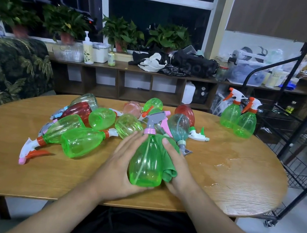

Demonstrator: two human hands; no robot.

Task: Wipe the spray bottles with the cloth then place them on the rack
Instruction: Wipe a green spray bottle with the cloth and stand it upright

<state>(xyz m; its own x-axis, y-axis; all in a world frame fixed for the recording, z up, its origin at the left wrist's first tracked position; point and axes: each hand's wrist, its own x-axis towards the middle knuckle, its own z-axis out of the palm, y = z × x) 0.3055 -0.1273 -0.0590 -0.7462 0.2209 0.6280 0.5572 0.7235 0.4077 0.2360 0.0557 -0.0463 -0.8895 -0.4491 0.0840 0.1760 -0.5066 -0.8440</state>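
Green spray bottle [146,165] upright near table [239,179] front edge. Left hand [121,163] flat, fingers straight, against its side; right hand [179,173] grips cloth [170,158] against it. Lying bottles [87,126] crowd left and behind; rack [300,170] past right edge.

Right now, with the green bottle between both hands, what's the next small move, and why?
Probably slide the green cloth down and around the green bottle while the left hand steadies it. The right hand presses the cloth against only the bottle's right side, so the rest may be unwiped; the rack, at the right of the table, can wait.
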